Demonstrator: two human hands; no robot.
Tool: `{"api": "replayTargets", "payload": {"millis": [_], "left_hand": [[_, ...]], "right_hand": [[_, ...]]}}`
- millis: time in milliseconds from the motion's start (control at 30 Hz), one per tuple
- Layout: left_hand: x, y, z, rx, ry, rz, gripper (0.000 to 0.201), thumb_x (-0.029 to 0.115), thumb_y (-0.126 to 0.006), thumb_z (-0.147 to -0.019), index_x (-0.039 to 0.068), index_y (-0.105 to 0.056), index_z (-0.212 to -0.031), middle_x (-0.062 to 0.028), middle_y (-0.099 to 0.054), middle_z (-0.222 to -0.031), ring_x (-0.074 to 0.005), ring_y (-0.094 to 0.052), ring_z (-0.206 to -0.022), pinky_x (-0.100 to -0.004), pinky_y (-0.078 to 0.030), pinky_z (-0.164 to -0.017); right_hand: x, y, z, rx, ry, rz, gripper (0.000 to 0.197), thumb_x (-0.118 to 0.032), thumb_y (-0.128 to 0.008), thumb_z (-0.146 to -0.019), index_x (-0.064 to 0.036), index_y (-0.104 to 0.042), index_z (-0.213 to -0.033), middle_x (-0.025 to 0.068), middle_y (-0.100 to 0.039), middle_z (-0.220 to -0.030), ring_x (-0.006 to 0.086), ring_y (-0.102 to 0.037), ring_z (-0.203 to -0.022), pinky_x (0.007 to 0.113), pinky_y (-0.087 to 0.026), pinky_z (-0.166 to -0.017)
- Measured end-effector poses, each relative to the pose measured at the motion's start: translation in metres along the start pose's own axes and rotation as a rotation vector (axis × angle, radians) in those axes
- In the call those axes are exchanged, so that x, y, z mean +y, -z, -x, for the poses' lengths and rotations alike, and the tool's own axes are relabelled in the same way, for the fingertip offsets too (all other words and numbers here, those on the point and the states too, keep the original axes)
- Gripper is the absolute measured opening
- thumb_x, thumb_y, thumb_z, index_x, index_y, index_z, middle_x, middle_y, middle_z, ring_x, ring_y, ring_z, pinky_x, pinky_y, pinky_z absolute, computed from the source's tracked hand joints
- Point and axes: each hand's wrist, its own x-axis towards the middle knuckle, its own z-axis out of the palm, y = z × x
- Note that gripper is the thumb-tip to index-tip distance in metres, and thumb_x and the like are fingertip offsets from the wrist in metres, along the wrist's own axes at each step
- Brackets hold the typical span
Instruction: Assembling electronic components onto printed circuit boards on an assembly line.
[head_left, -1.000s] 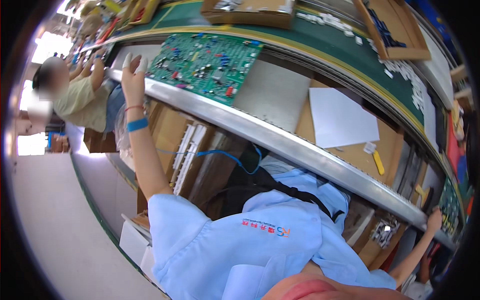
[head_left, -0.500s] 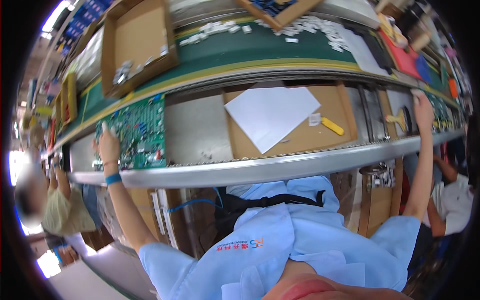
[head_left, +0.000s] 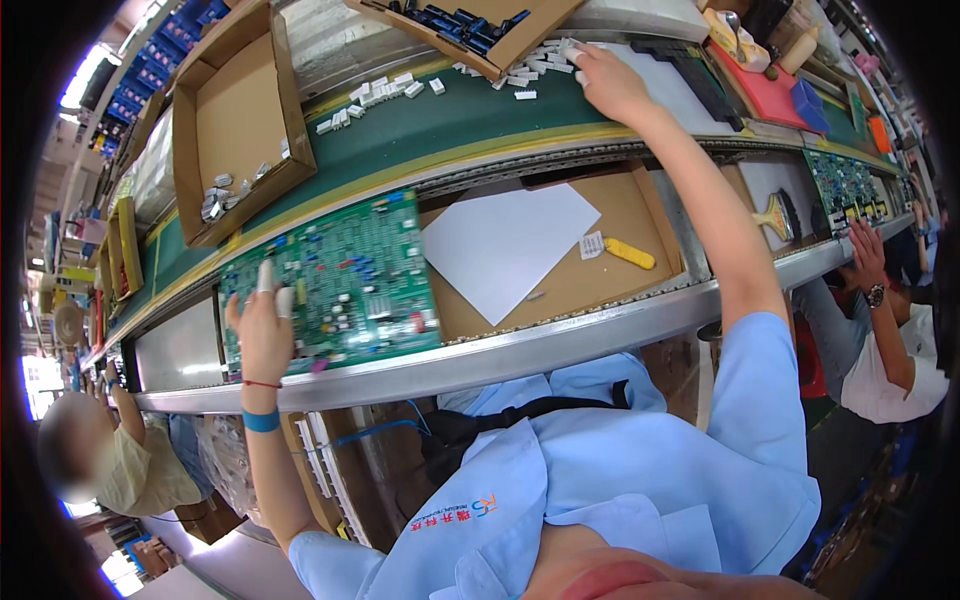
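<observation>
A green circuit board (head_left: 365, 270) crowded with components lies on the rails of the metal track in front of me. Over its left part rests my left hand (head_left: 265, 340), fingers spread and white covers on some fingertips. A blue wrist strap (head_left: 261, 422) circles that wrist. My right hand (head_left: 612, 90) reaches far across to the loose white connectors (head_left: 530, 70) on the green bench. Its covered fingertips are slightly apart at the right end of that pile, and I see nothing held between them. More white connectors (head_left: 380, 92) lie scattered to the left.
A cardboard box (head_left: 183, 150) holds a few small parts; another box (head_left: 440, 40) contains dark blue cylindrical components. Below the track sits a cardboard tray (head_left: 655, 215) with white paper (head_left: 510, 245) and a yellow-handled tool (head_left: 630, 253). Co-workers sit at both sides; another board (head_left: 848, 190) is at right.
My right hand has left the track's far right side and reached the white connectors. The circuit board has shifted rightward, with my left hand following on it. The view has turned slightly.
</observation>
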Motion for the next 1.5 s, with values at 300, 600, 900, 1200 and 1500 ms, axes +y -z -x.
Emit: {"api": "replayTargets", "payload": {"millis": [300, 600, 900, 1200, 1500], "left_hand": [[0.144, 0.022, -0.02, 0.017, -0.384, 0.22, 0.055, 0.019, -0.06, -0.09, -0.01, -0.043, -0.133, -0.0179, -0.067, -0.09, -0.031, -0.06, -0.105, -0.0511, -0.025, -0.106], [0.164, 0.024, -0.022, 0.09, -0.414, 0.033, 0.056, 0.022, -0.06, -0.089, -0.015, -0.046, -0.128, -0.0128, -0.066, -0.072, -0.0294, -0.061, -0.105, -0.052, -0.024, -0.109], [0.222, 0.045, -0.109, 0.084, -0.552, 0.191, 0.013, 0.014, -0.058, -0.085, 0.007, -0.064, -0.094, -0.0128, -0.061, -0.089, -0.0343, -0.06, -0.089, -0.042, -0.046, -0.081], [0.309, -0.023, -0.216, 0.143, -0.362, 0.137, 0.014, 0.017, -0.064, -0.082, 0.005, -0.071, -0.081, -0.0167, -0.069, -0.083, -0.0317, -0.068, -0.081, -0.0401, -0.055, -0.071], [0.277, 0.024, -0.183, 0.209, -0.247, 0.41, 0.015, 0.016, -0.062, -0.081, 0.003, -0.07, -0.081, -0.019, -0.068, -0.082, -0.0355, -0.066, -0.075, -0.0429, -0.054, -0.071]], "right_hand": [[-0.02, 0.001, 0.015, -0.097, 0.186, -0.234, 0.025, -0.001, -0.053, -0.087, -0.0103, -0.063, -0.108, 0.0078, -0.062, -0.112, 0.0285, -0.058, -0.106, 0.038, -0.048, -0.088], [0.004, 0.014, 0.022, 0.004, 0.076, -0.18, 0.015, -0.012, -0.062, -0.084, -0.0127, -0.066, -0.099, 0.0043, -0.063, -0.095, 0.0265, -0.062, -0.09, 0.038, -0.051, -0.075], [-0.002, 0.012, 0.012, -0.014, 0.239, 0.233, 0.009, -0.009, -0.06, -0.083, -0.0056, -0.065, -0.09, 0.0096, -0.065, -0.083, 0.0283, -0.064, -0.084, 0.041, -0.051, -0.071], [-0.005, 0.014, 0.02, 0.504, 0.38, -0.649, 0.005, -0.002, -0.061, -0.071, -0.0032, -0.062, -0.076, 0.0151, -0.06, -0.08, 0.0327, -0.06, -0.084, 0.041, -0.051, -0.072], [-0.065, 0.065, 0.026, 0.075, 0.103, -0.388, 0.009, -0.008, -0.061, -0.079, -0.0033, -0.068, -0.083, 0.0156, -0.065, -0.082, 0.0331, -0.063, -0.083, 0.043, -0.05, -0.073]]}}
